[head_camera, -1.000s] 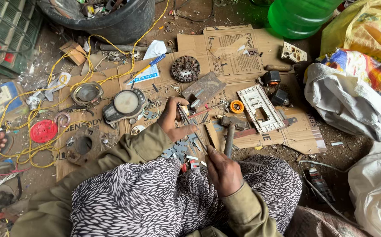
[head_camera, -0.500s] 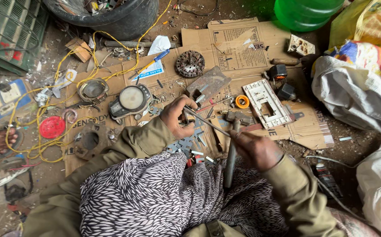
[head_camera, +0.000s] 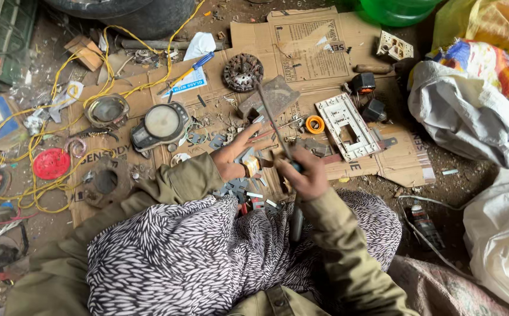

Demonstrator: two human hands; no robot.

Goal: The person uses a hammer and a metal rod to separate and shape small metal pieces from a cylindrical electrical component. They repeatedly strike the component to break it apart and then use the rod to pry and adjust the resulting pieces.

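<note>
Gripping long thin metal rod (head_camera: pixel 273 120), right hand (head_camera: pixel 305 175) fisted round its lower end; left hand (head_camera: pixel 237 157) pinching small yellow-wound coil (head_camera: pixel 253 165); both over cardboard (head_camera: pixel 325 47).

1. A flattened brown cardboard sheet (head_camera: pixel 325 47) lies on the dirt floor in front of the seated person.
2. On it, a round grey speedometer dial (head_camera: pixel 161 123) sits left of the left hand (head_camera: pixel 237 155).
3. A white rectangular plastic frame (head_camera: pixel 348 126) lies right of the right hand (head_camera: pixel 307 175).
4. A round dark metal motor stator (head_camera: pixel 243 71) lies beyond both hands.
5. A tangled yellow wire (head_camera: pixel 32 175) sprawls at far left.
</note>
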